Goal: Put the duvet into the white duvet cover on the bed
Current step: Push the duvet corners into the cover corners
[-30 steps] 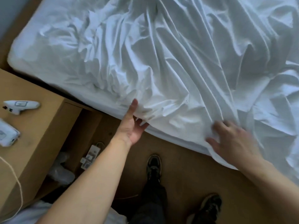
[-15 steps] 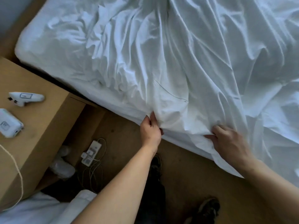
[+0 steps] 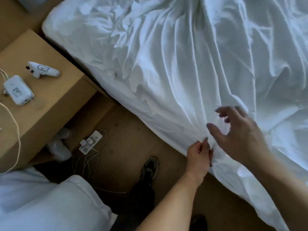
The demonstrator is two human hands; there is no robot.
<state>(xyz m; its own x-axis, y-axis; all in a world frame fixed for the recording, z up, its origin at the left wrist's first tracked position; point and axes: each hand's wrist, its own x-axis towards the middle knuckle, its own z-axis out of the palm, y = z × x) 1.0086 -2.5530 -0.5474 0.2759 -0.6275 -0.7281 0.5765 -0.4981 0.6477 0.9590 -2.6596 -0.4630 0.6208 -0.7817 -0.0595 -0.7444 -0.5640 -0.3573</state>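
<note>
Head view: left hand (image 3: 199, 157) pinches the cover (image 3: 183, 72) at its edge; right hand (image 3: 238, 135) hovers spread just beside. Likely hunting the opening; next, right must grip too.

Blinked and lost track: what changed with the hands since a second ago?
The left hand took a pinch on the edge of the duvet cover and moved rightward along it. The right hand gripped the fabric, then let go and now hovers open. The cover stays crumpled on the bed.
</note>
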